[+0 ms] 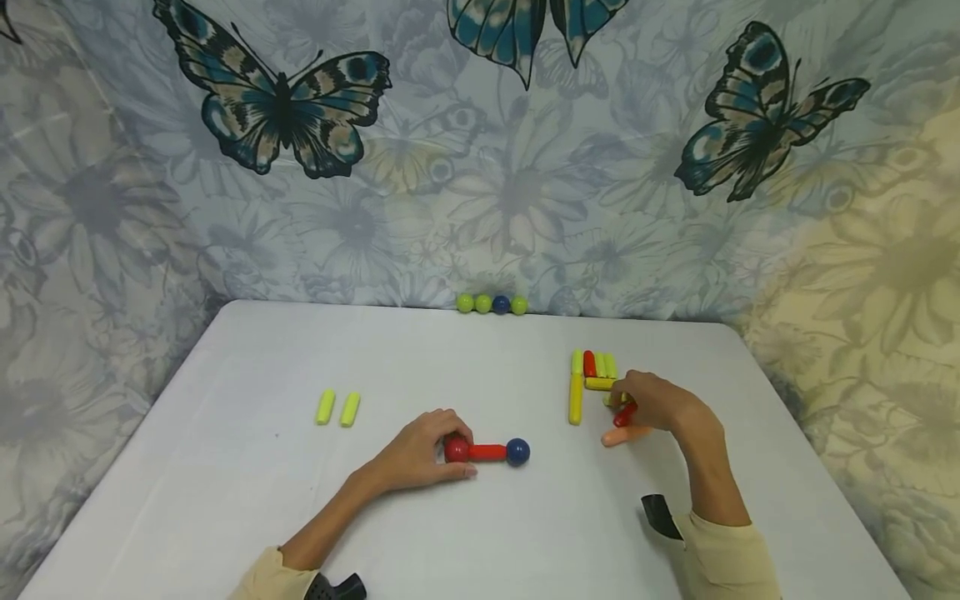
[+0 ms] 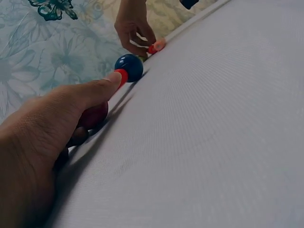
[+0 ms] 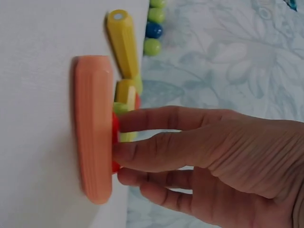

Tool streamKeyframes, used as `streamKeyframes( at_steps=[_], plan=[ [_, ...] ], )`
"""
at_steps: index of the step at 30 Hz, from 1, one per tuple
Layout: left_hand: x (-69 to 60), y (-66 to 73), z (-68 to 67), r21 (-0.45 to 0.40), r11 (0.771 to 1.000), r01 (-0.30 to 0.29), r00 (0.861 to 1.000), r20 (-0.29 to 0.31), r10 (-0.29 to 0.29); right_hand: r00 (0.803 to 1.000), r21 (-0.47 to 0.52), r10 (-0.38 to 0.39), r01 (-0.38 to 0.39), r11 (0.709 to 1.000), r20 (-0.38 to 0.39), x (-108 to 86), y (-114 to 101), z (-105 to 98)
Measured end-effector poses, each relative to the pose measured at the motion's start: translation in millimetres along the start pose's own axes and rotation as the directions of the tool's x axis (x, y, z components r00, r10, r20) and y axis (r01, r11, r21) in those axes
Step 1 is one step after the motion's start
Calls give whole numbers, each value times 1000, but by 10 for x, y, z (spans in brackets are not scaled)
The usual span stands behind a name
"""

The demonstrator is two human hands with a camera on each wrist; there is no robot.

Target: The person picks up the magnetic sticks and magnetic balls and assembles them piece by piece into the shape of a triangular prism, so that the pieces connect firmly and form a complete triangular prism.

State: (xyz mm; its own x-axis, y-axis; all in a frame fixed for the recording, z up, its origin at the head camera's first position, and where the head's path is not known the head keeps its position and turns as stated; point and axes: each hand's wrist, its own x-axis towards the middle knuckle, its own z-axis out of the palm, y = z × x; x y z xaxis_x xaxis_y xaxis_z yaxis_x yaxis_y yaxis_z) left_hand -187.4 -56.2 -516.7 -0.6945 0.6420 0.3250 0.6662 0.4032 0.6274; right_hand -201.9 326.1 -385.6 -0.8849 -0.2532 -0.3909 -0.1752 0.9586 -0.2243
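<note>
Your left hand [image 1: 408, 454] grips the glossy red ball [image 1: 456, 448] ending a slim red rod [image 1: 489, 452], centre; your right hand [image 1: 663, 408] pinches a smooth red stick [image 1: 624, 415], right. Likely light, stiff, slick: hold mid-length.

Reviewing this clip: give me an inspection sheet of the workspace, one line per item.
Surface: white tabletop, pale and smooth-looking.
Job's things: red rod between a red ball and a blue ball; short red rod; orange rod; two green rods on the left; grouped yellow, green and red rods on the right; row of four balls at the far edge.
Clutter: nothing seen.
Left hand: grips the red ball.
Right hand: pinches the short red rod.
Cables: nothing seen.
Surroundings: floral wall with butterflies.
</note>
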Motion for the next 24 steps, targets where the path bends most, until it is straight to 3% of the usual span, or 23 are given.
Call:
streamKeyframes(
  at_steps=[12,18,21,24],
  plan=[
    [-11,-25,-32,-35,999,-36,999,5,36,1000,-66,9,-9,998,-10,68,44,49],
    [-7,-15,-28,-32,999,-35,999,25,36,999,16,26,-27,1000,28,55,59,-13],
    [2,-1,-26,-20,1000,-16,999,43,16,998,61,-61,62,996,-25,57,2,-12],
    [1,-9,-40,-17,1000,10,999,47,-9,966,103,-227,240,965,-128,89,-169,5]
  ],
)
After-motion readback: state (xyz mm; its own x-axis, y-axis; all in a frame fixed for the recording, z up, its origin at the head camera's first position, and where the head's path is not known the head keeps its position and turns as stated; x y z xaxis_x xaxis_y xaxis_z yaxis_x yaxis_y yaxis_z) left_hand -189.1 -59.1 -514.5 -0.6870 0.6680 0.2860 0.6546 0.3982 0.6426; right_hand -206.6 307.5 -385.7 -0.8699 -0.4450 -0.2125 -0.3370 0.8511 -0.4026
